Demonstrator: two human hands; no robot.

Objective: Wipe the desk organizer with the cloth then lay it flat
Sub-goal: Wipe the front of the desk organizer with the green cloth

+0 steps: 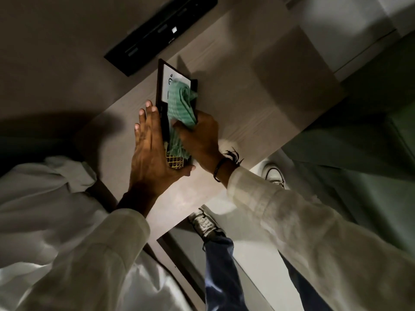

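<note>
A dark desk organizer [162, 86] with a white label and a gold mesh end stands on the pale wooden desk [247, 104]. My left hand [150, 151] presses flat against its left side, thumb hooked under the near end, fingers extended. My right hand [199, 138] grips a green checked cloth [182, 104] and holds it against the organizer's face. The cloth covers much of the label and the organizer's middle.
A black flat device [161, 30] lies at the desk's far edge behind the organizer. The desk's near edge runs diagonally below my wrists. Below it I see my shoes [205, 223] and jeans on a light floor. A green surface lies to the right.
</note>
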